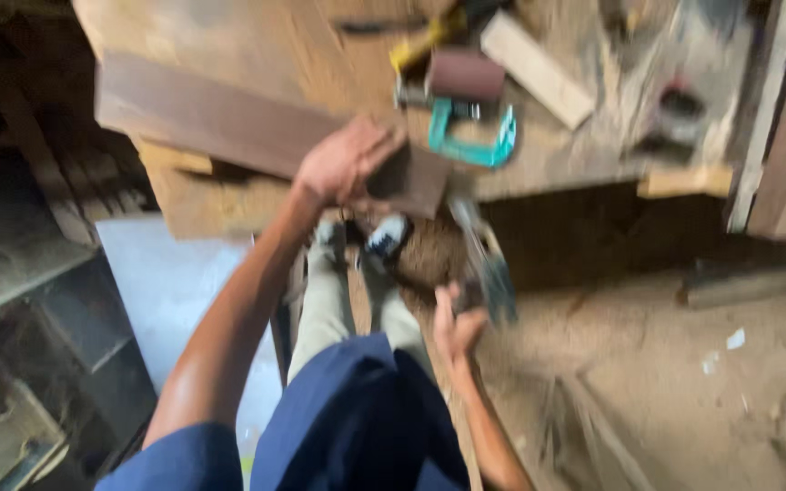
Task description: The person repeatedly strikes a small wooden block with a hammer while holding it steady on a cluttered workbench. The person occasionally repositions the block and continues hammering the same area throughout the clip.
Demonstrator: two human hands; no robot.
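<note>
At the bench edge, left hand (347,162) grip clamped on dark plank (229,123) end, right hand (458,323) gripping hand plane (484,264) below

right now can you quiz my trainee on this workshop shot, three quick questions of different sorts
1. True or false: the left hand rests on the dark plank.
2. What does the right hand hold? A) a grey metal tool B) a paintbrush C) a cup
3. What colour is the clamp on the bench?

Key: 1 true; 2 A, though blur hides what kind of tool; 3 teal.
</note>
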